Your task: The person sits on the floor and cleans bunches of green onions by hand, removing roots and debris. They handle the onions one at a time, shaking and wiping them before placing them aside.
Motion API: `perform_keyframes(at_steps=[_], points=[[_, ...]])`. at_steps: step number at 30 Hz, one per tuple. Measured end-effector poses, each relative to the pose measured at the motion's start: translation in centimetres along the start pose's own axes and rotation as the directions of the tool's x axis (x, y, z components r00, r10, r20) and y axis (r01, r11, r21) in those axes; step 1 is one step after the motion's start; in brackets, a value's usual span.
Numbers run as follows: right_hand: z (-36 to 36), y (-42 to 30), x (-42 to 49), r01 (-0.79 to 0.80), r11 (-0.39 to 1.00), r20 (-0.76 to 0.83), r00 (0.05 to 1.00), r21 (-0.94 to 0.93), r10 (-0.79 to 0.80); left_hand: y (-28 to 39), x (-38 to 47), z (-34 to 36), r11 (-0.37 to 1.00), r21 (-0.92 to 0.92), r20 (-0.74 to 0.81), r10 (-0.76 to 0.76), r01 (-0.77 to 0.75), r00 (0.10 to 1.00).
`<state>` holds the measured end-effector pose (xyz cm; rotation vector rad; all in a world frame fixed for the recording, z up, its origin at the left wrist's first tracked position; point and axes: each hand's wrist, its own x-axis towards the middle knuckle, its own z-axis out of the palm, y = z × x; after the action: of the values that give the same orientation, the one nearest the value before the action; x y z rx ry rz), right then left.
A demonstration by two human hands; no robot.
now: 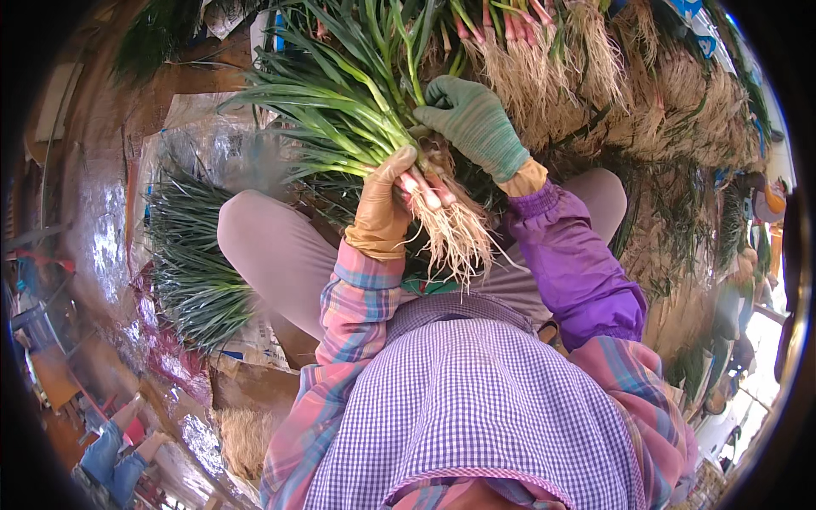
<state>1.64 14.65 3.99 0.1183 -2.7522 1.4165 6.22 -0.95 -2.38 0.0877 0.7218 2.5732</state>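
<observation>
My left hand [382, 197], in a yellowish rubber glove, grips a bunch of green garlic [357, 121] just above its pinkish-white bulbs. Pale stringy roots [456, 245] hang from the bunch over my lap, and its long green leaves fan out to the upper left. My right hand [475, 121] wears a green knitted glove over a yellowish one. Its bent fingers are at the stalks on the right side of the bunch. Whether a stalk is pinched between thumb and forefinger cannot be made out.
Many more rooted stalks [529, 70] are heaped ahead and to the right. A pile of green leaves [197, 255] lies beside my left knee on printed sheeting [258, 344]. A root bundle [245, 440] sits at lower left. Another person's legs [115, 459] show at the far lower left.
</observation>
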Motion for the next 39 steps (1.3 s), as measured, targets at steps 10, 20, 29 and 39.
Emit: perform_keyframes(at_steps=[10, 20, 29, 39], points=[[-0.5, 1.1, 0.9, 0.082, 0.951, -0.340, 0.940, 0.299, 0.025, 1.8, -0.3, 0.7, 0.930, -0.357, -0.100, 0.052, -0.085, 0.994], [2.5, 1.2, 2.1, 0.085, 0.987, 0.197, 0.974, 0.134, -0.111, 1.9, -2.4, 1.3, 0.933, -0.353, -0.109, 0.037, -0.073, 0.993], [2.5, 1.3, 0.2, -0.505, 0.208, 0.542, 0.816, 0.838, -0.201, 2.0, -4.0, 0.0, 0.892, -0.452, -0.033, -0.019, 0.002, 0.999], [0.3, 2.3, -1.2, -0.076, 0.873, 0.423, 0.893, 0.482, -0.155, 1.8, -4.2, 1.2, 0.874, -0.485, -0.076, -0.084, 0.037, 0.994]])
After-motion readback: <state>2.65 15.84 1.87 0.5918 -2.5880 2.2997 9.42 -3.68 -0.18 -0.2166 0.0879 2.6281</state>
